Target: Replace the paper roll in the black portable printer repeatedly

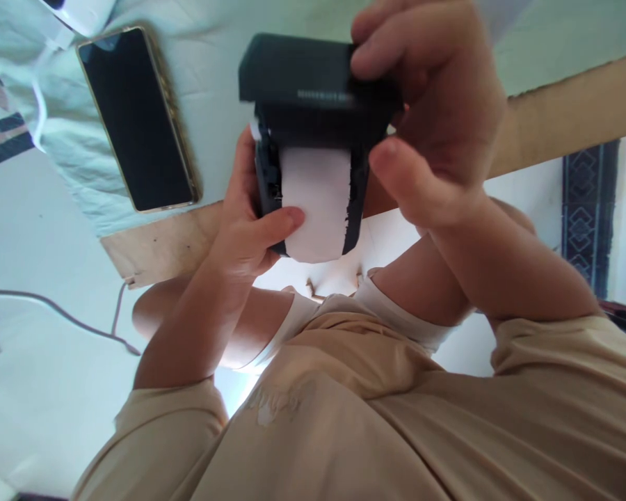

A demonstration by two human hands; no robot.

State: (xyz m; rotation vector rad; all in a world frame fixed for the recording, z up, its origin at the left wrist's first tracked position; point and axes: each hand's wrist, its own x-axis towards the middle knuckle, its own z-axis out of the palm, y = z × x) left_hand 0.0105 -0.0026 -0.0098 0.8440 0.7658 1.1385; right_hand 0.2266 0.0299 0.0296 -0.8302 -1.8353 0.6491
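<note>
A black, small paper-roll printer (313, 69) is held up above the table edge, its lid raised. White paper from a roll (316, 202) fills the opening and hangs over the near end. My left hand (250, 216) is closed around the printer's left side, its thumb lying on the paper's edge. At the other side my right hand (438, 104) grips the raised lid's right end, fingers on top and thumb below. The fingertips behind the printer are hidden. Both hands touch only the printer and its paper.
On the pale green cloth (209, 104) to the left lies a dark-screened phone (138, 118) in a clear case. A white device (83, 14) with a cable stands at the upper left. The table's wooden edge (161, 243) runs below the hands. A grey cable (46, 299) hangs at left.
</note>
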